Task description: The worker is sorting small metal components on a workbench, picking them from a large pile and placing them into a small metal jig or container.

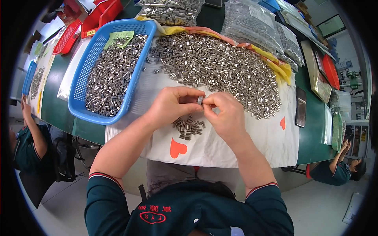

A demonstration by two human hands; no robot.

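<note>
Between my two hands, above the white cloth, is a small silvery metal piece (200, 100), seemingly a short cylinder. My left hand (170, 106) pinches it between thumb and forefinger. The closed fingertips of my right hand (227, 115) meet the same piece from the other side; any further part inside them is hidden. Just below my hands lies a small pile of short metal cylinders (188, 128). Beyond them a large heap of similar cylinders (220, 59) spreads over the cloth. To the left, a blue perforated basket (134, 92) holds many more, with a green paper slip (119, 39) on top.
A white cloth (236, 151) with red hearts covers part of the green table (309, 139). Bags of metal parts (252, 25) line the back. At right lies a dark phone (301, 107); red trays (67, 37) stand far left. Other people sit at both sides.
</note>
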